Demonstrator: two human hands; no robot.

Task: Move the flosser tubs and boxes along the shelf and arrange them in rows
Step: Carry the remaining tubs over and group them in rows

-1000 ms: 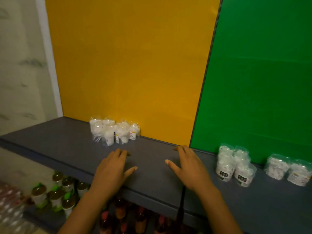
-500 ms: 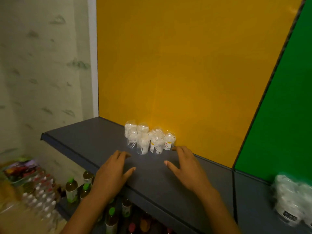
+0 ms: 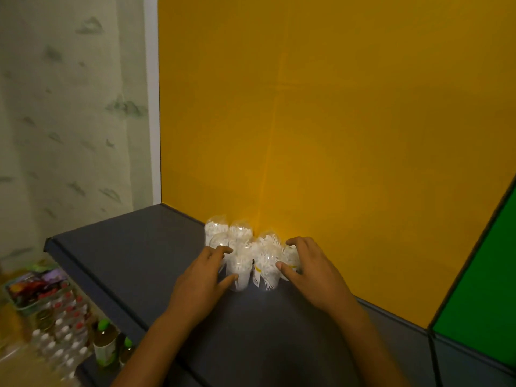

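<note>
Several clear flosser tubs (image 3: 242, 254) filled with white flossers stand bunched against the yellow back panel on the dark grey shelf (image 3: 125, 247). My left hand (image 3: 202, 279) holds the cluster's left side, fingers behind the front-left tub (image 3: 240, 270) and thumb across its front. My right hand (image 3: 311, 270) holds the right side, fingers curled over the rightmost tub (image 3: 291, 256) and thumb against the neighbouring tub's front. The shelf's other tubs and boxes are out of view.
The shelf's left end (image 3: 49, 245) lies a little left of the cluster. A green back panel (image 3: 480, 297) begins at the right. Below, at left, stand capped drink bottles (image 3: 104, 340), small white bottles (image 3: 60, 347) and a tray of packets (image 3: 36, 286).
The view has swung left, so the right-hand tubs are out of frame. Both hands have moved forward from the bare shelf and taken hold of the tub cluster.
</note>
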